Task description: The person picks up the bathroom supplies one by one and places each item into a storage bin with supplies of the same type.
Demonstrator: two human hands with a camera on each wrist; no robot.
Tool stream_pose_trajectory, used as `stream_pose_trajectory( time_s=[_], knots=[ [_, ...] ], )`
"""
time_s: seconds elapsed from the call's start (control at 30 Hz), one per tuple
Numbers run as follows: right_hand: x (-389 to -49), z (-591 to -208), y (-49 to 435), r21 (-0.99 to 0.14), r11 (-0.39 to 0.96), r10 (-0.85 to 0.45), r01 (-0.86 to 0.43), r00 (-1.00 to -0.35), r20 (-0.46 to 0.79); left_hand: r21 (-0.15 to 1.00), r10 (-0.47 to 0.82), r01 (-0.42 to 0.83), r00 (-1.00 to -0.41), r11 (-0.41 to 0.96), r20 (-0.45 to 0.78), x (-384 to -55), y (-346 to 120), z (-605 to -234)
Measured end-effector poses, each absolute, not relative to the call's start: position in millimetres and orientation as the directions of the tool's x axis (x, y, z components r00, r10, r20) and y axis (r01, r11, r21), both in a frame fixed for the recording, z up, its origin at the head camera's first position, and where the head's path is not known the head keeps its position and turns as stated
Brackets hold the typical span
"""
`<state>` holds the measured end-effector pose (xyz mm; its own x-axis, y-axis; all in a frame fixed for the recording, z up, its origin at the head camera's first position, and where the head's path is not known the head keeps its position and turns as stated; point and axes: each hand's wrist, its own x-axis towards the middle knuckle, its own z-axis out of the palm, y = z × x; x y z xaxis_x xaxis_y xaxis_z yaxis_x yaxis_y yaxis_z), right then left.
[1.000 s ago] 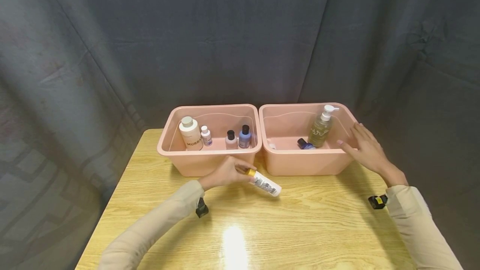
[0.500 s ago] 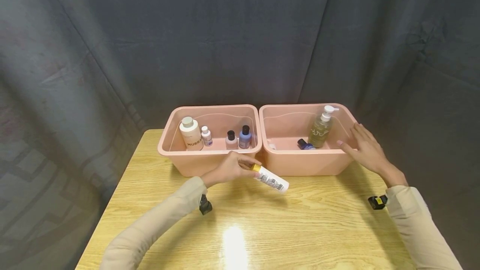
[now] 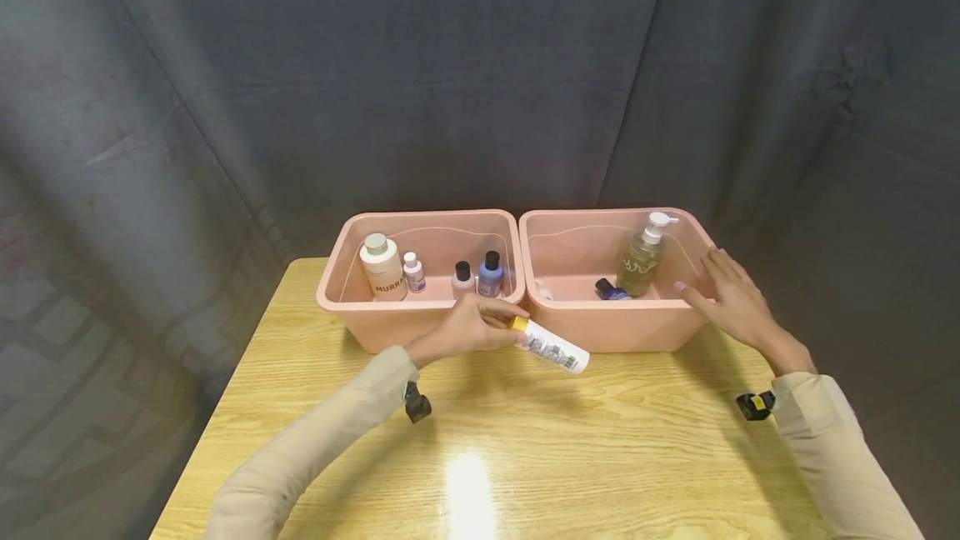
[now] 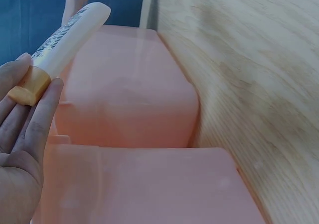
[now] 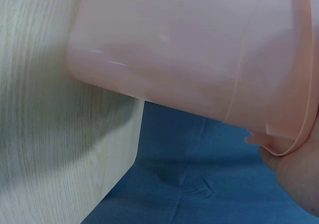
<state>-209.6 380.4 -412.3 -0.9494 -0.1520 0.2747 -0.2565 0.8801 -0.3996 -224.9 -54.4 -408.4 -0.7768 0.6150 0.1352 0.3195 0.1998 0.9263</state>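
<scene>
My left hand (image 3: 467, 328) pinches a white bottle (image 3: 553, 347) by its yellow cap, in front of where two pink bins meet. In the left wrist view the bottle (image 4: 70, 37) is tilted, with printed text along its side and the thumb and fingers about the cap (image 4: 31, 85). My right hand (image 3: 738, 305) rests on the right rim of the right bin (image 3: 600, 328), thumb spread toward the front rim. The right wrist view shows that hand (image 5: 299, 176) at the bin's edge, its fingertips hidden.
In the left bin (image 3: 390, 328) stand a large white bottle (image 3: 383, 269), a small white bottle (image 3: 413, 273), a pink bottle (image 3: 462, 282) and a blue one (image 3: 490, 275). A pump bottle (image 3: 641, 263) and a dark-capped blue bottle (image 3: 611, 290) occupy the right bin. Grey curtain (image 3: 450, 73) hangs behind.
My left hand has moved to the right and slightly away from me with the white bottle, which is now higher in the head view. The right hand has stayed on the bin's rim.
</scene>
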Motion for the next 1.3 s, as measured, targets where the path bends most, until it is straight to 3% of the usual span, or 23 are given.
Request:
stream_pose_trajectory(
  time_s=[1.3],
  knots=[
    [-208.2, -412.2, 379.6, -0.415, 0.88, -0.135, -0.232, -0.959, 0.249, 0.946, 0.543, 0.306, -0.815, 0.11, 0.201, -240.9, -36.2, -390.6]
  ],
)
